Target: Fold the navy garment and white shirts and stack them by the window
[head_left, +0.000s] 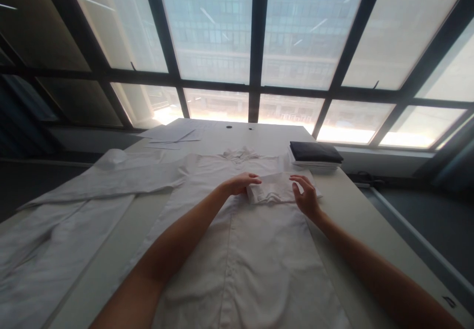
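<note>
A long white coat (259,250) lies spread on the table, its collar (240,154) at the far end. One sleeve (148,176) stretches out to the left. The other sleeve (276,188) is folded in across the chest, with its cuff end towards the left. My left hand (242,183) is closed on the left edge of that folded sleeve, thumb and fingers pinching the cloth. Over the right part of the same sleeve is my right hand (306,193), its fingers curved and apart, holding nothing; whether the fingertips touch the cloth is hard to tell.
At the back right of the white table (355,215) stands a folded stack (314,154), dark cloth above white. White sheets of paper (174,134) lie at the back left. More white cloth (66,245) covers the left side. Large windows (218,33) rise behind the table.
</note>
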`<state>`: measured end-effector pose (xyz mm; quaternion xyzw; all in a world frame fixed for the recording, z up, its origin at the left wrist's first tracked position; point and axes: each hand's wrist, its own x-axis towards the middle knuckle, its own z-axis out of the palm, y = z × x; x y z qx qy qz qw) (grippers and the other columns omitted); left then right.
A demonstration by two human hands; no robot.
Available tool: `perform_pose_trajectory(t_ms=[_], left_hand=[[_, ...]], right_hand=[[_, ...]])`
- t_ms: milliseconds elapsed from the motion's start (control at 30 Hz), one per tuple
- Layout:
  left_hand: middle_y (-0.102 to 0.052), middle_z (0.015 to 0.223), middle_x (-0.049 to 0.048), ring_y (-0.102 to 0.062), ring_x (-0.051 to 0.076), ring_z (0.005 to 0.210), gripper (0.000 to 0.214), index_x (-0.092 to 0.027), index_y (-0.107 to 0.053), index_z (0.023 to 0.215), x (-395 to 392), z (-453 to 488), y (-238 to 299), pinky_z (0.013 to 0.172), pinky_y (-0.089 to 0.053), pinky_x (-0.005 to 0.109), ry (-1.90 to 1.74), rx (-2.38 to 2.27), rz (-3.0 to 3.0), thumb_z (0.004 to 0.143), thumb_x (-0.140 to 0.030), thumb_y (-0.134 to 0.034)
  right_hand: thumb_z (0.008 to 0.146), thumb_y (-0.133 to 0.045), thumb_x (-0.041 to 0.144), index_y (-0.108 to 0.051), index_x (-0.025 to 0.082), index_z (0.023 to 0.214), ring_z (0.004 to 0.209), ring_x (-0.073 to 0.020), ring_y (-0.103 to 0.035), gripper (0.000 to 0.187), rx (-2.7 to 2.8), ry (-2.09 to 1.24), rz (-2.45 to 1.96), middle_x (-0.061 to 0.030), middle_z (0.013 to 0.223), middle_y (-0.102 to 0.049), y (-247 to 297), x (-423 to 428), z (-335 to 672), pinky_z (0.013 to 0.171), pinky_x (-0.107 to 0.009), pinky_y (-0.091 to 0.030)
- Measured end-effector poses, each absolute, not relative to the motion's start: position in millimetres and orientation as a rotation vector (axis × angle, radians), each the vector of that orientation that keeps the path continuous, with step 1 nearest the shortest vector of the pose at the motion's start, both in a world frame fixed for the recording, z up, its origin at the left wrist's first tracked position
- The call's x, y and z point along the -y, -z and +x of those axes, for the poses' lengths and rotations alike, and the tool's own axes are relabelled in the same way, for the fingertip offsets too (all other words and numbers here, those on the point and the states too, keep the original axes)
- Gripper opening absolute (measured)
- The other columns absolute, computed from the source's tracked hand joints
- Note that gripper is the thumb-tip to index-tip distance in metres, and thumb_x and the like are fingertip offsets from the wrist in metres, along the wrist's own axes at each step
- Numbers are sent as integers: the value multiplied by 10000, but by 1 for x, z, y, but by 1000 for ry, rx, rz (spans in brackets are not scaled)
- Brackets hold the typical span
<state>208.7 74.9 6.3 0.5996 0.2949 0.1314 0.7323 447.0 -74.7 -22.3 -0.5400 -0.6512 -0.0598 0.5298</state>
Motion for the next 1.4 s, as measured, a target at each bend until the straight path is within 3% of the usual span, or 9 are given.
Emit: perform_pose_trajectory(t_ms=[133, 333, 500, 667, 933, 1167, 1400], left_hand=[[-756, 881, 80, -704, 188, 774, 355, -125, -743, 879, -81, 202, -5, 731, -566, 273, -270, -707, 1364, 577, -237, -894], [-746, 923, 97, -696, 181, 823, 327, -102, -750, 909, -74, 204, -47, 760, -560, 272, -452, -688, 1344, 644, -249, -874], [-743, 967, 108, -686, 173, 827, 338, -95, -760, 996, -62, 176, -95, 734, -549, 256, -599, -689, 1353, 694, -223, -840], [-746, 972, 103, -692, 190, 828, 377, -111, -758, 1062, -45, 109, -110, 691, -547, 250, -645, -818, 1369, 709, -231, -816], [-743, 880, 56, -655, 137, 683, 386, -153, -762, 1021, -15, 2, -72, 593, -523, 199, -693, -1075, 1203, 658, -227, -870], [-747, 989, 95, -684, 186, 790, 474, -136, -753, 1079, 15, -37, -49, 645, -526, 220, -556, -1097, 1198, 673, -330, -904], [-749, 964, 100, -676, 188, 758, 472, -128, -761, 1069, 22, -40, -31, 636, -519, 230, -606, -1088, 1118, 653, -292, -913]], right_hand=[[938, -479, 267, -684, 222, 1010, 1031, -256, -635, 222, 1434, 172, -1379, -92, 1049, -696, 23, 72, 463, 905, -427, -523], [885, -467, 286, -684, 190, 1000, 949, -262, -628, 263, 1257, 291, -1506, -108, 997, -692, 26, 72, 510, 786, -404, -538], [834, -476, 317, -681, 156, 1085, 930, -261, -640, 362, 1163, 152, -1550, -146, 1089, -693, 44, 65, 535, 748, -409, -560], [860, -494, 402, -697, 145, 1126, 980, -283, -676, 422, 1274, -42, -1528, -167, 1135, -716, 58, 53, 525, 787, -433, -575], [891, -566, 386, -710, 173, 1175, 1182, -293, -636, 384, 1678, -53, -1495, -156, 1224, -710, 70, 49, 507, 1077, -519, -453], [884, -604, 359, -656, 199, 1317, 1304, -288, -565, 465, 1902, -52, -1526, -139, 1402, -617, 65, 58, 499, 1135, -453, -421], [885, -556, 235, -632, 174, 1351, 1264, -289, -589, 475, 1879, 98, -1793, -143, 1357, -646, 56, 49, 489, 1099, -413, -442]])
